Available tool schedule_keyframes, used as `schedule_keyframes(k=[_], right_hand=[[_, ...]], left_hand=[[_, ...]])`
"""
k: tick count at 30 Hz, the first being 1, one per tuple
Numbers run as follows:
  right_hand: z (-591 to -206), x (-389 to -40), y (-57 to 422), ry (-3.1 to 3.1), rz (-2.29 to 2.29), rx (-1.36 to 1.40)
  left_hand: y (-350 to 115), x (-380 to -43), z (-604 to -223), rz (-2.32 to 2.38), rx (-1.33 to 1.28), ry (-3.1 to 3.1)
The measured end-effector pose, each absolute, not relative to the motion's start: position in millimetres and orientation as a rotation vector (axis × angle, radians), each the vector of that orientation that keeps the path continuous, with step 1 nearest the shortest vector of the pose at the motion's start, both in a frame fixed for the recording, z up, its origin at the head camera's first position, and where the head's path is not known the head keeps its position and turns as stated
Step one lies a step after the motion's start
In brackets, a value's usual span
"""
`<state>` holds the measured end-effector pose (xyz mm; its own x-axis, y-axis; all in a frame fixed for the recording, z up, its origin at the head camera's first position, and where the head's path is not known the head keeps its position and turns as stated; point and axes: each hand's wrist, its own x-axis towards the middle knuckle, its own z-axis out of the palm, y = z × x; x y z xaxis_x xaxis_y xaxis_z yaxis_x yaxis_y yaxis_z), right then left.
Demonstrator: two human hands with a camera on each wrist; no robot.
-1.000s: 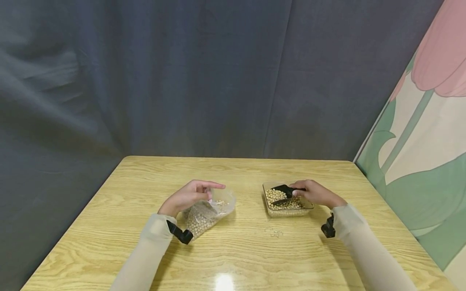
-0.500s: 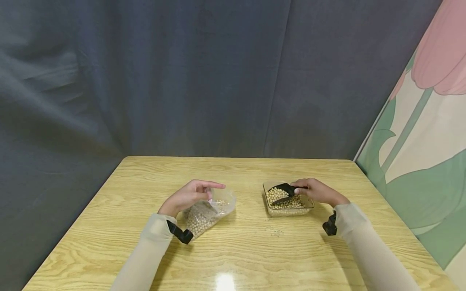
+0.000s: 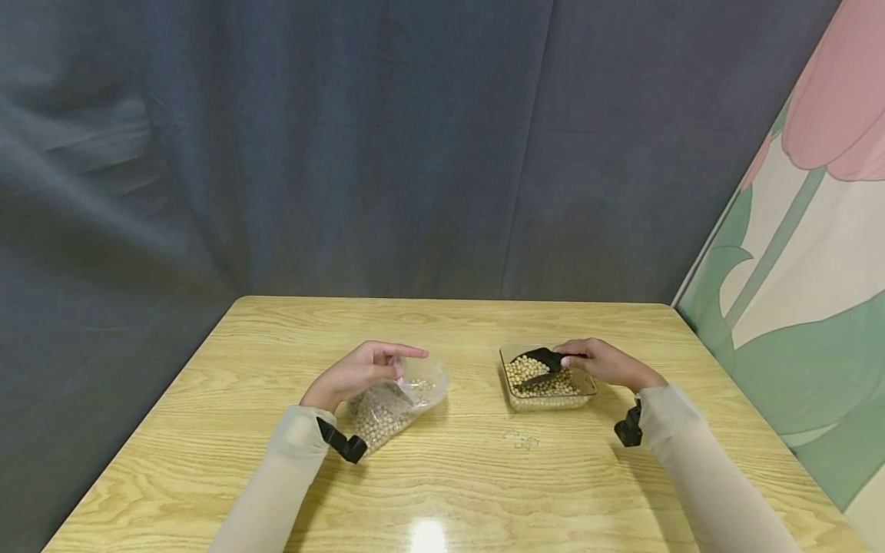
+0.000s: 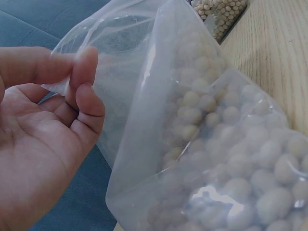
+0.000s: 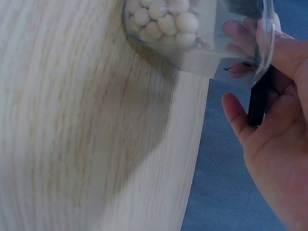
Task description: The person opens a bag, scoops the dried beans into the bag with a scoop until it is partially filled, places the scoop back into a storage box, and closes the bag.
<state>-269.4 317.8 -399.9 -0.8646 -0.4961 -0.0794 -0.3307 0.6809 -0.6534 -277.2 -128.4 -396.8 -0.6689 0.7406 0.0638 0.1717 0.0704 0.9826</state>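
Note:
My left hand (image 3: 356, 374) pinches the edge of a clear plastic bag (image 4: 130, 159), holding its mouth up. Pale round beans (image 4: 240, 163), like soybeans or chickpeas, fill the bag's lower part. To the right, my right hand (image 3: 601, 363) grips the handle of a black scoop (image 3: 546, 359). The scoop lies tilted in a clear rectangular container (image 3: 549, 405) of the same beans, its bowl among them. In the right wrist view the black handle (image 5: 258, 103) runs between my fingers, beside the container's wall; the scoop's bowl is mostly hidden there.
Both things rest on a wood-grain table (image 3: 442, 491). Small clear bits (image 3: 522, 440) lie in front of the container. A dark curtain (image 3: 387, 153) hangs behind the table, and a wall painted with a tulip (image 3: 795, 269) stands at the right.
My right hand has shifted slightly right and up with the scoop, whose bowl is now tipped a little differently over the beans. The left hand and bag have stayed still.

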Motion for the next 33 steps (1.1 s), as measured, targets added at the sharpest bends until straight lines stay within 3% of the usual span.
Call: schedule_keyframes(k=[33], right_hand=[[-402.4,-264.1,322.3,2.629,-1.032,-0.614]], left_hand=[[-129.6,-277.1,-396.7,1.625,0.9,1.913]])
